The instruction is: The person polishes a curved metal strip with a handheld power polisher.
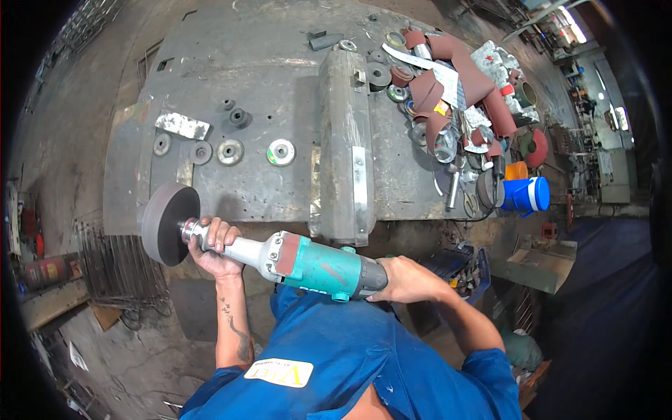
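Observation:
A long power grinder [325,269] with a teal body and a silver neck lies across the front of my body. On its left end sits a thick dark grinding wheel [171,224]. My left hand [213,248] is closed round the silver neck, just beside the wheel. At the other end, my right hand [409,280] wraps the dark rear housing; some of its fingers are hidden behind the tool. Beyond the grinder, a metal table [280,189] carries a long grey metal beam [343,147] that points away from me.
Several worn discs, among them a green-and-white one [281,152], lie left of the beam. Brown abrasive sheets [476,77], scissors [471,204] and loose tools crowd the table's right side. A blue jug [525,194] stands at the right edge. Metal rods [119,266] lean at the left.

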### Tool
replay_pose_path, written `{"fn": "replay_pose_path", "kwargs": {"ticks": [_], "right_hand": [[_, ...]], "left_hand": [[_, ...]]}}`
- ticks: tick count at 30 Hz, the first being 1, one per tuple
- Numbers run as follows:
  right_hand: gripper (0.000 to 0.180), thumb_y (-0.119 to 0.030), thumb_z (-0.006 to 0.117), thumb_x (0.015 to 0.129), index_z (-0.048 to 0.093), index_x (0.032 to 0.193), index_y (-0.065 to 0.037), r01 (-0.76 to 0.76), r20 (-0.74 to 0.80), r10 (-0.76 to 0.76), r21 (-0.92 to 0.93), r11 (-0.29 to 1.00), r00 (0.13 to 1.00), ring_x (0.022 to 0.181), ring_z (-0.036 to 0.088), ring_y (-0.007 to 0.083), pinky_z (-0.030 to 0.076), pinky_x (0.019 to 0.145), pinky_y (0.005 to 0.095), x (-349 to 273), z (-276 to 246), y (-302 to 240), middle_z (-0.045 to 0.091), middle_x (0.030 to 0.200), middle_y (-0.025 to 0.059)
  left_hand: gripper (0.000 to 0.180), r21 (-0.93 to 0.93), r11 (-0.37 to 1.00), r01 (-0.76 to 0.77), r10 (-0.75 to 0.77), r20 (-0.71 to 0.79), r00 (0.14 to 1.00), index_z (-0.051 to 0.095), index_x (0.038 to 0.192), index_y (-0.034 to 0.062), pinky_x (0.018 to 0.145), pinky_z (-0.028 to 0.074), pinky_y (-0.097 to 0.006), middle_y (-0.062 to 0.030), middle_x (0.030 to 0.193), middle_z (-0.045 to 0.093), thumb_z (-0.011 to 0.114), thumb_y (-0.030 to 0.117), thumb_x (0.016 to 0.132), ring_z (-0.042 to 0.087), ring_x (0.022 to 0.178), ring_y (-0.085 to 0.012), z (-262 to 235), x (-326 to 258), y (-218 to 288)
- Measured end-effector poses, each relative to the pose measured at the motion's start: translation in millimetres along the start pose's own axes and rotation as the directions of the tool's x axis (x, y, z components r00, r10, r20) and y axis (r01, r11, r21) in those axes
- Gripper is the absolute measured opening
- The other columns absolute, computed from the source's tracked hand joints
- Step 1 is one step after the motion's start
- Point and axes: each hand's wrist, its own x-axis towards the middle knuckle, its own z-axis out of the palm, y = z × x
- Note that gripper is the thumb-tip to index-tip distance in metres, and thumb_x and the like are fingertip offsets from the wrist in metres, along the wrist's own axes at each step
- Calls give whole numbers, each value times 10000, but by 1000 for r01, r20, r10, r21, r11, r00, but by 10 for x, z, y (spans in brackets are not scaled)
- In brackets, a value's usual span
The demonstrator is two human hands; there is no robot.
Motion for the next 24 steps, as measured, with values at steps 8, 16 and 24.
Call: {"fn": "replay_pose_path", "kwargs": {"ticks": [8, 16, 24], "right_hand": [[513, -279, 834, 702, 646, 1047, 50, 183, 263, -147, -118, 976, 954, 945, 684, 391, 516, 859, 429, -142, -1086, 1108, 703, 963, 249], [448, -294, 818, 712, 677, 1008, 11, 258, 305, -174, -260, 931, 936, 892, 706, 378, 542, 778, 431, -136, -2250, 2744, 704, 908, 251], [602, -422, 840, 745, 650, 1027, 75, 481, 334, -448, -19, 877, 829, 750, 684, 227, 546, 714, 364, -197, -2823, 3767, 717, 860, 142]], "left_hand": [[331, 100, 961, -256, 256, 14, 966, 547, 1054, 79, 676, 423, -328, 1, 694, 486, 712, 212, 800, 495, 584, -141, 261, -531, -1383], [305, 242, 901, -361, 431, -384, 817, 566, 1080, 74, 912, 427, -411, -17, 824, 485, 694, 150, 814, 509, 786, -183, 326, -812, -3411], [133, 306, 887, -345, 458, -492, 740, 587, 910, 82, 693, 440, -392, -18, 663, 474, 637, 114, 791, 477, 611, -168, 159, -414, -4413]]}}
